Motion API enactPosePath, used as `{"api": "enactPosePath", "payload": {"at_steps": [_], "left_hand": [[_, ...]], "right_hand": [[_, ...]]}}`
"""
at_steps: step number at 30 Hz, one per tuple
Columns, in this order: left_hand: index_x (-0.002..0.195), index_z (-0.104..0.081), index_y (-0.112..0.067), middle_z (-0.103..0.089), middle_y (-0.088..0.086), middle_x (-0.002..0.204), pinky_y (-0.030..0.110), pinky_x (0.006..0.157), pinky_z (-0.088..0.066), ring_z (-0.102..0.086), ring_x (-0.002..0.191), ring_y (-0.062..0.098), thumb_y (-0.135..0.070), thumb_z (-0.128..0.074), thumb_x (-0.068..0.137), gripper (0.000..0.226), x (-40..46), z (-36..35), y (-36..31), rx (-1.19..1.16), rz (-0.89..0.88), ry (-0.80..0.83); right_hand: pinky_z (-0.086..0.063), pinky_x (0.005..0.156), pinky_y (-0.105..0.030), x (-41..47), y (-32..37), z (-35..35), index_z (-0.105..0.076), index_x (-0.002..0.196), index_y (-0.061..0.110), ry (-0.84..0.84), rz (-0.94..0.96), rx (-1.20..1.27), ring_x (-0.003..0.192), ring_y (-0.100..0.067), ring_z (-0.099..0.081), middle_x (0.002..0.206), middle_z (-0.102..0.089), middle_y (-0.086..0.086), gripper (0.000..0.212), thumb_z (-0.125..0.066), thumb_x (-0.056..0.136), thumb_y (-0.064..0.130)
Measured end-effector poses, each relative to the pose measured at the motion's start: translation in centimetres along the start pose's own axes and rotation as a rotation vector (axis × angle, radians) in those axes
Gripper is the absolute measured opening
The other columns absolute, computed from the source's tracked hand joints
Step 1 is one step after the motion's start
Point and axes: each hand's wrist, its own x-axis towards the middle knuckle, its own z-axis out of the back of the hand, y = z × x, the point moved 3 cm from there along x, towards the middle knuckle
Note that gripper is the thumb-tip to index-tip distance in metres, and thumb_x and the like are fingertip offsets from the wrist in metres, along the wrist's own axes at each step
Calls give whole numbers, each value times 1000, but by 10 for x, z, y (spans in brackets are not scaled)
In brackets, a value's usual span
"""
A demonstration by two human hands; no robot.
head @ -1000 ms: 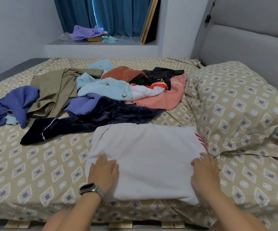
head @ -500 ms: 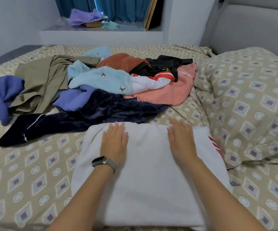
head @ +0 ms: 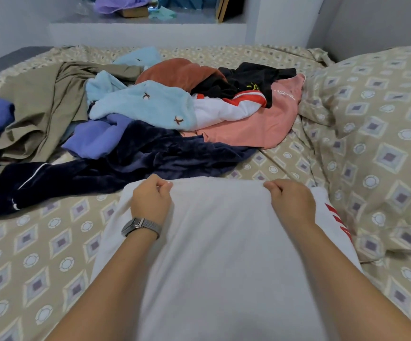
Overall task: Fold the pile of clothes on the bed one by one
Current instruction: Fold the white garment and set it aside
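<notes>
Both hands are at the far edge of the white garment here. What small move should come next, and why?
Probably lift that far edge and draw it toward the body, folding the white garment in half. The left hand and right hand each pinch the far edge, spaced apart, and the garment lies flat and smooth on the bed, clear of the pile behind it.

The white garment (head: 224,254) runs off the bottom edge of the frame, its near end unseen. Both forearms hide parts of it. The fingertips of the left hand (head: 151,201) and right hand (head: 291,204) curl under its far edge, out of sight. The purple cloth (head: 122,3) at the top edge is cut off.
</notes>
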Motion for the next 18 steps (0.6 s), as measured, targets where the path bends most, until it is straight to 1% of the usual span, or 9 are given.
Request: {"api": "enactPosePath", "payload": {"at_steps": [4,6,8,10,12,14,15,16,18], "left_hand": [[79,-57,-4,-56,0,71,28,54,-26,-48,67,19,-15,-59,92,17,-2,5,-3,-33,53,-51],[80,-54,-6,-54,0,74,28,54,-29,-46,66,20,-17,-55,94,18,-2,9,5,-82,184,-108],[81,-54,-8,-56,2,77,29,61,-31,-49,74,24,-19,-55,94,17,-2,17,14,-129,269,-158],[85,-57,-8,-58,3,79,30,60,-32,-52,77,26,-20,-53,95,16,-2,17,13,-89,168,-106],[97,-60,-11,-61,5,87,34,64,-38,-54,83,27,-22,-46,99,18,-7,11,4,130,-47,5],[123,-56,-9,-61,14,117,43,91,-44,-54,112,34,-29,-42,99,34,-19,-1,-6,357,-251,89],[135,-49,-7,-53,19,134,48,105,-37,-45,128,37,-34,-42,98,46,-28,-7,-12,430,-309,112],[143,-40,-7,-41,20,147,50,113,-27,-33,138,38,-39,-42,97,56,-37,-11,-19,481,-347,132],[151,-27,-16,-21,15,158,52,117,-11,-13,147,35,-52,-31,96,66,-57,-19,-32,572,-435,202]], "right_hand": [[-44,97,-43,1,-1,8,-77,96,16,-60,3,-2,85,-28,-59,92,-72,-7,23,-57,96,28],[-43,92,-39,-2,-2,8,-76,99,17,-48,-3,-16,87,-28,-59,94,-72,-7,23,-56,96,29],[-40,85,-35,-1,-6,7,-76,100,18,-1,-2,-31,89,-28,-60,95,-73,-6,25,-55,97,31],[-41,82,-35,0,-10,4,-77,97,18,74,45,-9,89,-29,-61,93,-73,-6,25,-56,96,31],[-42,80,-36,-2,-13,3,-76,94,16,116,123,42,88,-30,-60,92,-73,-7,24,-55,97,27],[-41,83,-40,-6,-17,5,-74,100,14,54,180,5,91,-33,-57,98,-72,-9,28,-48,100,24],[-40,86,-41,-6,-21,9,-73,104,13,-4,164,-34,94,-35,-56,103,-71,-11,29,-45,100,22],[-39,89,-43,-5,-28,14,-71,107,12,-62,108,-66,98,-37,-55,108,-69,-13,28,-45,100,21],[-37,96,-43,0,-48,22,-69,115,12,-110,-64,-100,109,-39,-52,118,-65,-16,27,-49,99,21]]}}
